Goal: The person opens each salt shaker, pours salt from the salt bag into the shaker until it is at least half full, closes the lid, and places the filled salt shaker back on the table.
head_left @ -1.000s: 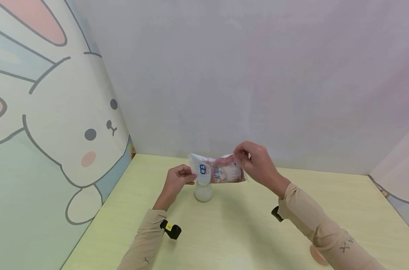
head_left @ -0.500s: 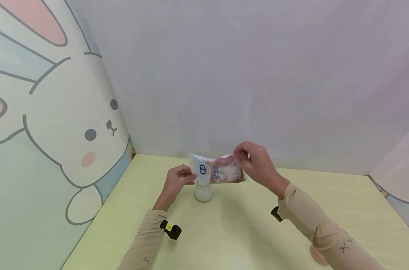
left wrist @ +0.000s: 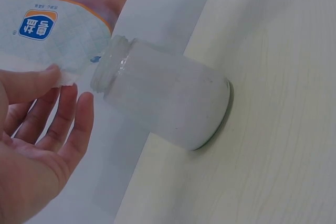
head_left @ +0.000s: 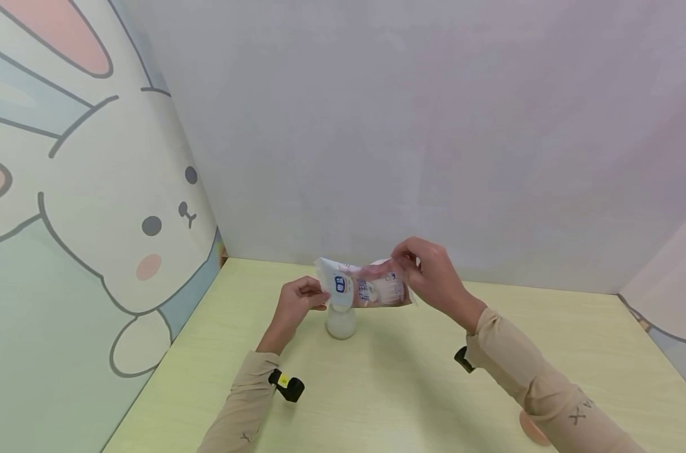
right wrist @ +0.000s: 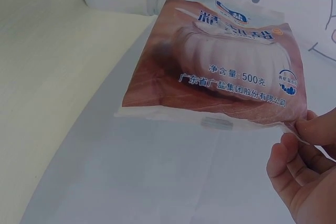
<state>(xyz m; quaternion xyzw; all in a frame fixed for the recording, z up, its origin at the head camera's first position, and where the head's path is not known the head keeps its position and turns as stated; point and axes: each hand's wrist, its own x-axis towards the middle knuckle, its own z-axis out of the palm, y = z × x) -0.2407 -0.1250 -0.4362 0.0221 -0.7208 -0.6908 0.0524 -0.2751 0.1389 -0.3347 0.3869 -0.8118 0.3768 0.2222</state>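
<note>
A pink and white salt bag (head_left: 377,290), printed 500 g in the right wrist view, hangs between both hands above the table. My left hand (head_left: 295,306) pinches the pale end of the bag between thumb and fingers. At the bag's opposite end, my right hand (head_left: 436,277) pinches a corner, which is held higher. Under the pale end a glass jar (left wrist: 168,95) stands upright on the table, whitish inside. The bag's edge is at the jar's mouth; I cannot tell whether salt is flowing. In the head view the bag hides the jar's top.
The pale wooden table (head_left: 331,402) reaches back to a grey wall (head_left: 411,126). A rabbit picture (head_left: 111,207) covers the left wall. Near the right forearm lies a peach-coloured round object (head_left: 532,429), partly hidden by the sleeve (head_left: 547,384).
</note>
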